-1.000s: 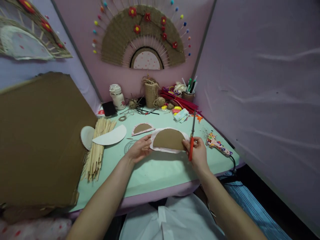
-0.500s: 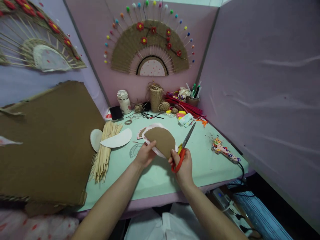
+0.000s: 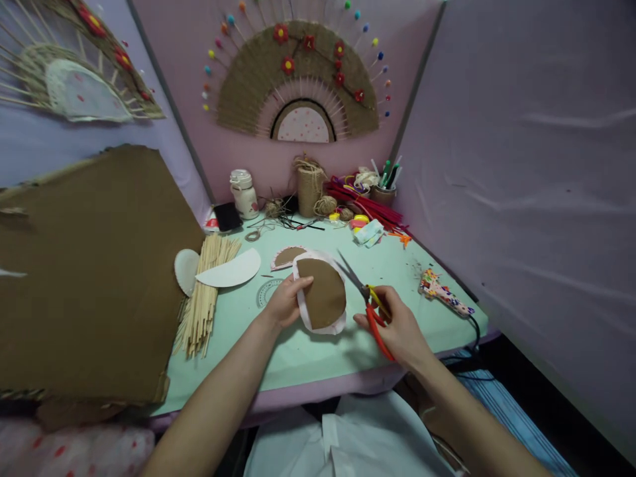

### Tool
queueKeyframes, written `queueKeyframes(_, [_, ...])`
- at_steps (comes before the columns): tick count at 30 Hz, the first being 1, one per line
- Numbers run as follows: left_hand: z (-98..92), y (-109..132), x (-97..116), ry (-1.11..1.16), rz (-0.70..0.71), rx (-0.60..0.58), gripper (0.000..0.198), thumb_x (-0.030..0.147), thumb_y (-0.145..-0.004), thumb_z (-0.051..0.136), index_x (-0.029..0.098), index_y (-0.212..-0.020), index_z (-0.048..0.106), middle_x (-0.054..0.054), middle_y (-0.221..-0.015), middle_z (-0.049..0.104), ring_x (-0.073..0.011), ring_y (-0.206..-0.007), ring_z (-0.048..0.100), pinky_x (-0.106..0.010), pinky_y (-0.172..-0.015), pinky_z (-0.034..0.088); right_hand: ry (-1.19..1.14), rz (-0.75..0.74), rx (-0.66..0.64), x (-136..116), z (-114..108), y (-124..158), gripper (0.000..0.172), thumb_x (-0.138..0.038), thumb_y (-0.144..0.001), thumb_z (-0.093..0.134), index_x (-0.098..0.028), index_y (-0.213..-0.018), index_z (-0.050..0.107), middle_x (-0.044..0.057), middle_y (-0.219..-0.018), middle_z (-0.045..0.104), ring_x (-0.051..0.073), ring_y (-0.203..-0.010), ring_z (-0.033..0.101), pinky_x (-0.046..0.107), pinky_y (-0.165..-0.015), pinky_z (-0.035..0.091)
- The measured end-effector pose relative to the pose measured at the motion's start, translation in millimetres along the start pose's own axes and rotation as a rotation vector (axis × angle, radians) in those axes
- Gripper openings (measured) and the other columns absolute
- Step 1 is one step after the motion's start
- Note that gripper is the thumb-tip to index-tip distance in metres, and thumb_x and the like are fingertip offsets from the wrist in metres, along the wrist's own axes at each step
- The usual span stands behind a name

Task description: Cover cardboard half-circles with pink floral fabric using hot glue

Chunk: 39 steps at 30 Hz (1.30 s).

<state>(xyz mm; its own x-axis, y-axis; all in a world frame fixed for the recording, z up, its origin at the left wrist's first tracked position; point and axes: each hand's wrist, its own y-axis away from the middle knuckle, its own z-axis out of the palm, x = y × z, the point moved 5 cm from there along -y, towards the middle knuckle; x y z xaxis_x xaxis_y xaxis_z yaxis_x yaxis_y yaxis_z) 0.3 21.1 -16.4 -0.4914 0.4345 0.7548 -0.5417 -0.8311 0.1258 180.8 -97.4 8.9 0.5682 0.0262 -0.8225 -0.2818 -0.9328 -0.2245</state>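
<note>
My left hand (image 3: 288, 300) pinches the straight edge of a brown cardboard half-circle (image 3: 322, 295), which has a white fabric border (image 3: 332, 328) showing around it. In my right hand (image 3: 400, 324) are scissors (image 3: 373, 315) with red and yellow handles. Their blades are parted and point up and left, close to the piece's upper right edge; whether they touch the fabric I cannot tell. Behind the held piece lies a smaller cardboard half-circle (image 3: 288, 257) with a pink-and-white edge. A clear protractor (image 3: 265, 291) rests just left of my left hand.
Thin wooden sticks (image 3: 203, 318) lie at the left under a white half-circle (image 3: 231, 269), beside a large cardboard sheet (image 3: 94, 278). A patterned glue gun (image 3: 444, 293) with a cord is at the right. Twine (image 3: 311, 192), a white jar (image 3: 243, 195) and a pen pot (image 3: 383, 192) line the back.
The half-circle has been turned so its straight edge faces left. My right hand has let go of it and moved right, and the scissors have opened, their blades now pointing left.
</note>
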Motion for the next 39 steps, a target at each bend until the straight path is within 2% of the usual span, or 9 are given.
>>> queueKeyframes(4, [4.2,4,-6,-0.057,-0.088,-0.078,0.031,0.018,-0.07,0.075,0.011,-0.1,0.071,-0.013,-0.095,0.076,-0.0258,-0.086,0.072,-0.036,-0.081,0.053,0.206,-0.1,-0.052,-15,-13,2,0.035,-0.038,-0.075,0.069,-0.022,-0.103,0.053,0.002,-0.087,0.058,0.017,-0.074,0.054,0.029,-0.066,0.044])
queueKeyframes(11, [8.1,7,-13,-0.101,-0.142,-0.209,0.035,0.02,-0.071,0.076,0.014,-0.105,0.07,-0.013,-0.102,0.075,-0.0278,-0.092,0.071,-0.04,-0.087,0.052,0.345,-0.09,-0.107,-13,-26,2,0.037,-0.037,-0.075,0.066,-0.021,-0.106,0.054,0.006,-0.095,0.063,0.021,-0.083,0.06,0.03,-0.068,0.046])
queueKeyframes(18, [10.1,9,-12,-0.113,-0.15,-0.229,0.033,0.019,-0.071,0.077,0.013,-0.103,0.072,-0.014,-0.102,0.075,-0.0284,-0.091,0.071,-0.041,-0.089,0.05,0.326,-0.088,-0.121,-10,-24,5,0.033,-0.033,-0.073,0.066,-0.022,-0.102,0.054,0.006,-0.096,0.066,0.022,-0.085,0.062,0.031,-0.069,0.047])
queueKeyframes(22, [6.5,8,-12,-0.121,-0.158,-0.159,0.036,0.017,-0.063,0.081,0.014,-0.099,0.073,-0.013,-0.098,0.076,-0.0268,-0.087,0.071,-0.039,-0.087,0.05,0.321,-0.074,-0.141,-11,-22,6,0.032,-0.033,-0.072,0.066,-0.023,-0.099,0.054,0.006,-0.095,0.066,0.022,-0.083,0.062,0.03,-0.067,0.046])
queueKeyframes(26, [5.4,7,-13,-0.113,-0.174,-0.127,0.033,0.021,-0.064,0.083,0.014,-0.095,0.074,-0.012,-0.096,0.076,-0.0254,-0.086,0.07,-0.038,-0.085,0.051,0.339,-0.068,-0.153,-13,-22,7,0.03,-0.035,-0.074,0.065,-0.022,-0.099,0.054,0.005,-0.095,0.066,0.021,-0.083,0.061,0.029,-0.067,0.046])
queueKeyframes(33, [9.6,8,-14,-0.147,-0.186,-0.175,0.035,0.02,-0.063,0.084,0.013,-0.095,0.074,-0.012,-0.099,0.075,-0.0251,-0.089,0.069,-0.037,-0.085,0.05,0.408,-0.067,-0.171,-11,-22,10,0.025,-0.039,-0.077,0.064,-0.023,-0.092,0.051,0.001,-0.084,0.062,0.018,-0.071,0.056,0.027,-0.059,0.04])
queueKeyframes(39, [10.9,8,-18,-0.113,-0.186,-0.201,0.034,0.022,-0.063,0.085,0.014,-0.094,0.074,-0.011,-0.096,0.076,-0.0242,-0.087,0.07,-0.036,-0.083,0.05,0.456,-0.141,-0.147,-13,-23,11,0.018,-0.036,-0.079,0.062,-0.024,-0.086,0.05,0.001,-0.08,0.06,0.017,-0.068,0.054,0.026,-0.057,0.037])
